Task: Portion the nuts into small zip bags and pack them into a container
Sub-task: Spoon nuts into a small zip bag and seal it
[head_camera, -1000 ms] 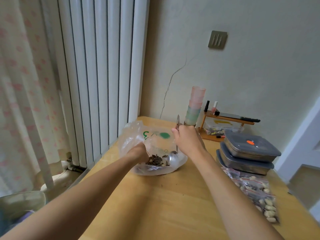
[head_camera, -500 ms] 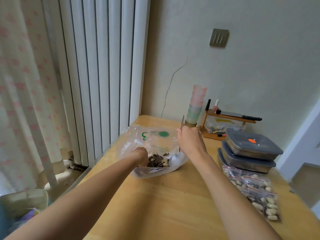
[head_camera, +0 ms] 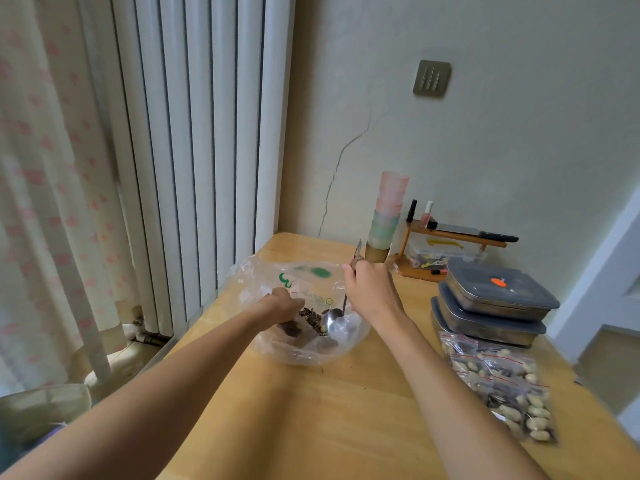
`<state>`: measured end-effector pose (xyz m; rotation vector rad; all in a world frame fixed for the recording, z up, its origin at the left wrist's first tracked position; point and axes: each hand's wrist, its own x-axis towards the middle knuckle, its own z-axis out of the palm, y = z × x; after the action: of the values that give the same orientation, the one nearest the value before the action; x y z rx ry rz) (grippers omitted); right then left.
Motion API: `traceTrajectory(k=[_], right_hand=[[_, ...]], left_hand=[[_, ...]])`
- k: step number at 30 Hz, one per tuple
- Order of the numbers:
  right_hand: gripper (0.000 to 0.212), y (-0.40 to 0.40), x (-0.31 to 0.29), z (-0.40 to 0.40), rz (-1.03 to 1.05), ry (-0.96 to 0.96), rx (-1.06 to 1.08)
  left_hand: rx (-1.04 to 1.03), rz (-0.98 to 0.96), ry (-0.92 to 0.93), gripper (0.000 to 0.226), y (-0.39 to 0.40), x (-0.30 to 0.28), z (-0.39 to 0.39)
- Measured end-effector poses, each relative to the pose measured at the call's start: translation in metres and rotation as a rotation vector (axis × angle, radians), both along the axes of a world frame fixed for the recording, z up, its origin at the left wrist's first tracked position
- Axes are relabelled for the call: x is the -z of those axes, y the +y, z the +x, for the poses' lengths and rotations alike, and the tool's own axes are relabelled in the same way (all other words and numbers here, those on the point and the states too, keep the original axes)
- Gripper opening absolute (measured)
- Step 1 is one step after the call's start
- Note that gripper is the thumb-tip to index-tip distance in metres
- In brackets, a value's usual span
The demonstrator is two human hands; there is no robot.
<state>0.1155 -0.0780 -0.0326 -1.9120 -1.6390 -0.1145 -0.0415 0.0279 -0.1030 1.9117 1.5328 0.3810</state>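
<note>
Scooping setup, near to far. Bare tabletop point(head_camera: 311, 420) nearest me; finished zip bags point(head_camera: 502, 386) of nuts lie at my right, just in front of two stacked lidded containers point(head_camera: 495, 303). Further out, my left hand point(head_camera: 282, 304) is down inside the big clear bag point(head_camera: 301, 306), fingers curled, though what they grip is hidden by the plastic. Right hand point(head_camera: 372, 291) is closed around the handle of the spoon point(head_camera: 341, 306). Handle runs nearly upright, tip poking above my knuckles, bowl down low. Seeds point(head_camera: 311, 318) sit just left of the bowl, between it and my left hand. Right hand is the one nearer the pile via the spoon. Next move, I reckon: sweep the bowl leftward under the seeds. No open small zip bag visible to receive them.
</note>
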Motion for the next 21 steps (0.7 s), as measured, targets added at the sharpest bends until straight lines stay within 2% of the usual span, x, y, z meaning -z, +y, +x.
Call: traceTrajectory(k=[1,4,11,15,21], right_hand=[[0.04,0.0,0.002,0.0,-0.005,0.032,0.001],[0.038,0.002,0.006,0.001,-0.003,0.127,0.06],[0.039,0.007,0.016,0.02,0.013,0.454,0.204],[0.035,0.004,0.021,0.03,0.007,0.602,0.261],[0.034,0.003,0.02,0.033,0.03,0.683,0.274]], left_hand=[[0.027,0.008,-0.055,0.024,-0.001,-0.002,0.003],[0.112,0.052,-0.144,0.032,-0.004,-0.008,0.011],[0.293,0.101,-0.134,0.027,-0.009,-0.008,0.021],[0.245,0.166,0.034,0.033,-0.003,-0.007,0.016],[0.197,0.18,0.423,0.021,0.0,-0.006,-0.007]])
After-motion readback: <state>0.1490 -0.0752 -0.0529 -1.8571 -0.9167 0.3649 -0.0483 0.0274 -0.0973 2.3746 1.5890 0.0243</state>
